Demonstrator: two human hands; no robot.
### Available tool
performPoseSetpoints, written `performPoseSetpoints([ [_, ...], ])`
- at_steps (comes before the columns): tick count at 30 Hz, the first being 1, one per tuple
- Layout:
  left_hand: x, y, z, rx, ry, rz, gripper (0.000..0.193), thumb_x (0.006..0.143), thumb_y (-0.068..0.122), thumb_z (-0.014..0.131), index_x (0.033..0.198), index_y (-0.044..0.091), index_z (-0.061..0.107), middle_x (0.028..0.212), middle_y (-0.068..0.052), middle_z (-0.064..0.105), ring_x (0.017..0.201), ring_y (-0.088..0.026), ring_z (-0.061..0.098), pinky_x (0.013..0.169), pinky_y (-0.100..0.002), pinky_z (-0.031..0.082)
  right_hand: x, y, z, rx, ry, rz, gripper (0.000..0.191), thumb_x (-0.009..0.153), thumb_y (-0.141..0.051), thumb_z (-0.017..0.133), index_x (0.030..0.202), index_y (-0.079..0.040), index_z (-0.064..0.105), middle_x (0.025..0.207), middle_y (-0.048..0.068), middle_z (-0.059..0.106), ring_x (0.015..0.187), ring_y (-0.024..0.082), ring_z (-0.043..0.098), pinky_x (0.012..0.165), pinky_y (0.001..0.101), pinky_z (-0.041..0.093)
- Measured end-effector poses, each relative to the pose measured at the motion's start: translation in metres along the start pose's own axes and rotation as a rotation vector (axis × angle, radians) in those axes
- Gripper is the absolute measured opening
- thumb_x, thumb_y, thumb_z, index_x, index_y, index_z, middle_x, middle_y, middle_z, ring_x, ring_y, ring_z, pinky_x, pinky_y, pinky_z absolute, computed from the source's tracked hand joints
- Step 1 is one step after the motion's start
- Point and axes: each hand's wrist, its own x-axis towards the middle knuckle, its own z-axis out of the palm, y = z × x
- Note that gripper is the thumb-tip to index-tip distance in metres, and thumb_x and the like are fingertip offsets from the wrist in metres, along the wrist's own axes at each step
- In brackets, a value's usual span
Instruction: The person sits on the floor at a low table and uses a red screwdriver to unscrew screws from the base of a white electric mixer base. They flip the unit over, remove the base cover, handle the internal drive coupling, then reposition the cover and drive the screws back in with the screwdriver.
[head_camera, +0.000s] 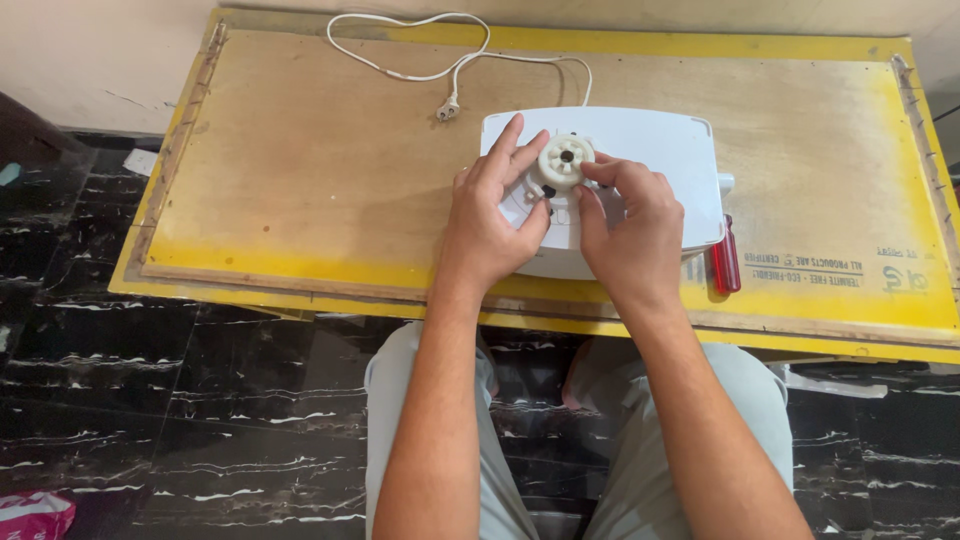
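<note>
On the table: a white plastic appliance base is being worked on atop a low yellow-edged plywood table, near its front edge.
Coupling: a cream-coloured toothed round coupling is being handled at the middle of the base's top.
Left hand: the left hand is being spread flat and open over the base, fingertips touching the coupling's left side; nothing is being gripped.
Right hand: the right hand is being curled, thumb and forefinger pinched against the coupling's right edge.
Screwdriver: a red-handled screwdriver is being left just beside the base's right corner.
Cord: a white power cord with plug is being trailed behind the base.
</note>
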Motion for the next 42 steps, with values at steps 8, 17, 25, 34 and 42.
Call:
performPoseSetpoints([
  [8, 0.0007, 0.0023, -0.0016, -0.037, 0.019, -0.009, 0.074, 0.083, 0.007, 0.074, 0.151, 0.005, 0.044, 0.140, -0.007, 0.070, 0.128, -0.026, 0.068, 0.113, -0.041, 0.043, -0.0005, 0.0015, 0.0011, 0.032, 0.013, 0.017, 0.019, 0.090, 0.000, 0.075, 0.107, -0.003, 0.071, 0.117, 0.012, 0.076, 0.107, 0.030, 0.069, 0.094, 0.0391, 0.055],
  [17, 0.0008, 0.0075, -0.0003, -0.293, 0.103, -0.062, 0.077, 0.084, -0.001, 0.076, 0.153, 0.006, 0.043, 0.129, -0.011, 0.075, 0.128, -0.025, 0.071, 0.111, -0.037, 0.054, -0.0005, -0.0038, -0.0010, -0.059, -0.002, -0.089, 0.038, 0.084, -0.006, 0.082, 0.119, -0.003, 0.068, 0.127, 0.017, 0.065, 0.109, 0.034, 0.064, 0.093, 0.0432, 0.052],
  [25, -0.0017, 0.0072, -0.0018, -0.241, 0.121, -0.134, 0.077, 0.082, 0.002, 0.080, 0.152, 0.009, 0.047, 0.120, -0.007, 0.077, 0.119, -0.020, 0.071, 0.106, -0.036, 0.056, -0.0031, -0.0039, 0.0033, -0.045, 0.034, -0.074, 0.035, 0.088, -0.015, 0.087, 0.117, -0.005, 0.070, 0.117, 0.014, 0.064, 0.106, 0.032, 0.064, 0.091, 0.0412, 0.053],
  [34, -0.0019, 0.0090, -0.0020, 0.055, 0.049, 0.082, 0.085, 0.080, 0.001, 0.079, 0.155, 0.012, 0.040, 0.139, -0.006, 0.071, 0.124, -0.028, 0.063, 0.110, -0.041, 0.043, -0.0034, -0.0046, 0.0044, -0.097, 0.054, -0.072, 0.031, 0.089, -0.014, 0.087, 0.114, -0.007, 0.071, 0.117, 0.010, 0.067, 0.104, 0.032, 0.063, 0.090, 0.0419, 0.050],
  [42, 0.0002, 0.0090, -0.0015, -0.108, 0.094, 0.018, 0.076, 0.082, -0.001, 0.077, 0.150, 0.012, 0.047, 0.134, -0.006, 0.072, 0.126, -0.028, 0.065, 0.112, -0.039, 0.050, -0.0027, -0.0045, 0.0003, -0.024, 0.030, -0.088, 0.030, 0.091, -0.008, 0.081, 0.119, -0.006, 0.071, 0.121, 0.012, 0.067, 0.111, 0.033, 0.065, 0.094, 0.0412, 0.052],
])
